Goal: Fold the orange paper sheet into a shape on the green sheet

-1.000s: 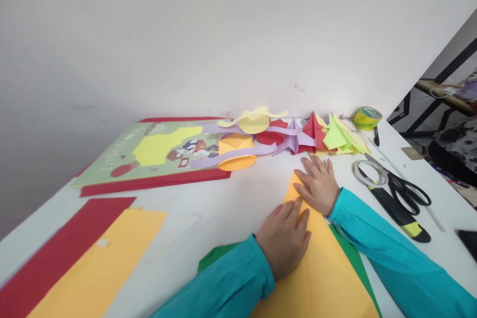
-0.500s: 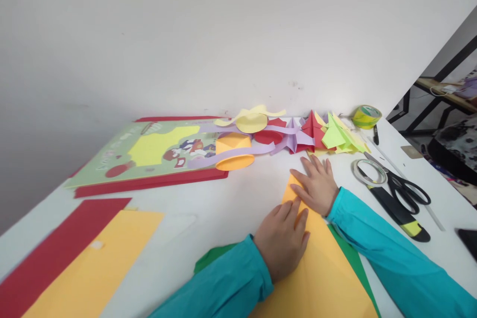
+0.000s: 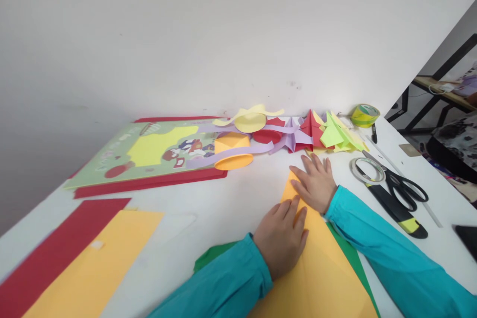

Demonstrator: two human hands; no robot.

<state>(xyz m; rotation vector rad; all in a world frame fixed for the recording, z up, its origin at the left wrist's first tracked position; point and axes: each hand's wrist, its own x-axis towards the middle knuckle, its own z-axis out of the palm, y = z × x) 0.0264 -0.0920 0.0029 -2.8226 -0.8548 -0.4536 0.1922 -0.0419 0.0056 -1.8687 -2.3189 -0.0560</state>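
Note:
An orange sheet of paper (image 3: 316, 278), narrowing toward its far end, lies in front of me on the table. My left hand (image 3: 281, 238) rests on its left side with the fingers stretched forward over the paper. Further up, my right hand (image 3: 316, 183) lies flat near the narrow end, fingers spread, the tips reaching the far corner. Both hands press on the paper and hold nothing between the fingers. Beneath the orange sheet, green paper (image 3: 352, 253) shows at the right and also left under my sleeve. My forearms cover part of both papers.
Right of my hands lie scissors (image 3: 404, 186), a box cutter (image 3: 398, 211) and a clear tape roll (image 3: 367, 171). Folded paper shapes (image 3: 311, 131) and a yellow tape roll (image 3: 365, 115) stand along the wall. Leftward are a printed green folder (image 3: 119, 146), red paper (image 3: 70, 238) and orange paper (image 3: 108, 258).
The view has shifted very slightly. Both hands stay in nearly the same place on the orange paper.

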